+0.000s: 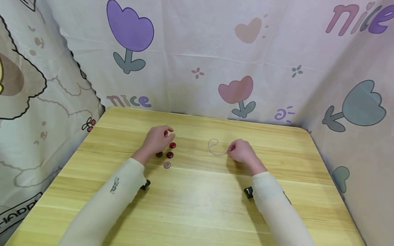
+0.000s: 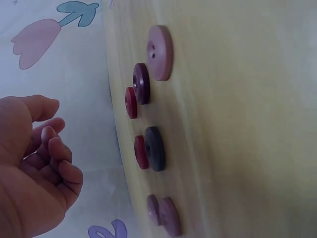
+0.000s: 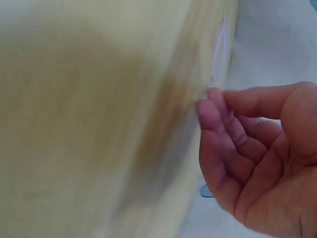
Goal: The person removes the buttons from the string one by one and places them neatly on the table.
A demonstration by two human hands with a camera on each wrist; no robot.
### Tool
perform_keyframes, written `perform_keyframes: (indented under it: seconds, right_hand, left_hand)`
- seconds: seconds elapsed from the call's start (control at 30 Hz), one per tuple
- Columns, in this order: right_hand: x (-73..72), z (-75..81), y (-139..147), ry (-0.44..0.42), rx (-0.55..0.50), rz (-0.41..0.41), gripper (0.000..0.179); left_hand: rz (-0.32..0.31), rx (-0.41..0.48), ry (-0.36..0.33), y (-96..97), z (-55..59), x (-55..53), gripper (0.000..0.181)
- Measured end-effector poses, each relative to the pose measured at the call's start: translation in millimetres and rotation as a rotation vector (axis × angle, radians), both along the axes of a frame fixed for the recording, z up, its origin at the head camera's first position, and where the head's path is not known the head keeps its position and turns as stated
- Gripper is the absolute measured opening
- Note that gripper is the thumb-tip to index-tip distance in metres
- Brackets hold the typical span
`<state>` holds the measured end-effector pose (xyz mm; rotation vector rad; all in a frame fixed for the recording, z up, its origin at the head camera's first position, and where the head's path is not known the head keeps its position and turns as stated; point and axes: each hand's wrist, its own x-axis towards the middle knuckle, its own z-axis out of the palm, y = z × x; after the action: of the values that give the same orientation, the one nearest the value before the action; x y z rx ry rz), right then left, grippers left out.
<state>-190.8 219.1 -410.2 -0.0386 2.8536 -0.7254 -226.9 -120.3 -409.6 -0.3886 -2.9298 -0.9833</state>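
My left hand point(image 1: 155, 139) hovers over a group of buttons, its fingers loosely bent and nothing between them. Beneath and beside it lie a bright red button point(image 1: 172, 145), a dark red button point(image 1: 170, 155), a dark brown button point(image 1: 159, 154) and a pale pink button point(image 1: 167, 165). More buttons show in the left wrist view, among them a second red button point(image 2: 140, 152) and a mauve button point(image 2: 171, 218); the hand hides these in the head view. My right hand point(image 1: 241, 150) pinches one end of a thin pale string point(image 1: 217, 154), whose rest curls leftward on the table.
The wooden table point(image 1: 197, 205) has its back edge against a patterned cloth point(image 1: 184, 41) printed with flowers and hearts. More cloth hangs along the left and right sides. A small black clip-like device point(image 1: 248, 192) sits by the right sleeve.
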Motion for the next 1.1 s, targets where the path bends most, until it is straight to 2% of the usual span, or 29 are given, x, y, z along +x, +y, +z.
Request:
perform_keyframes:
  seconds: [0.07,0.17,0.3,0.43,0.57,0.7,0.9,1.1]
  right_hand:
    - [-1.9,7.0,0,0.019,0.091,-0.039,0.011]
    - [-8.6,16.0,-2,0.121,0.186,-0.093,0.024]
    - [-27.8,18.9,-12,0.319,0.189,-0.062,0.054]
    - [-52.9,13.5,-24,0.419,0.229,-0.026,0.08]
    - [-74.7,7.9,-32,0.452,0.302,-0.031,0.087]
    - [-86.8,11.6,-30,0.459,0.337,-0.072,0.088]
    - [-92.8,22.5,-18,0.421,0.349,-0.117,0.092]
    - [-94.4,21.4,-24,0.402,0.345,-0.081,0.094]
  left_hand:
    - [0.012,-0.022,0.008,3.2,2.4,-5.8,0.033]
    - [0.033,-0.065,0.039,8.9,8.9,-15.0,0.043]
    - [0.021,-0.186,0.107,18.2,17.2,-29.4,0.066]
    - [0.007,-0.32,0.174,30.0,23.1,-45.3,0.086]
    - [0.019,-0.444,0.218,39.3,26.5,-58.8,0.093]
    - [0.023,-0.521,0.247,42.0,27.2,-71.0,0.093]
    - [0.059,-0.51,0.242,36.4,20.9,-83.8,0.091]
    - [0.082,-0.47,0.238,28.7,13.5,-88.1,0.092]
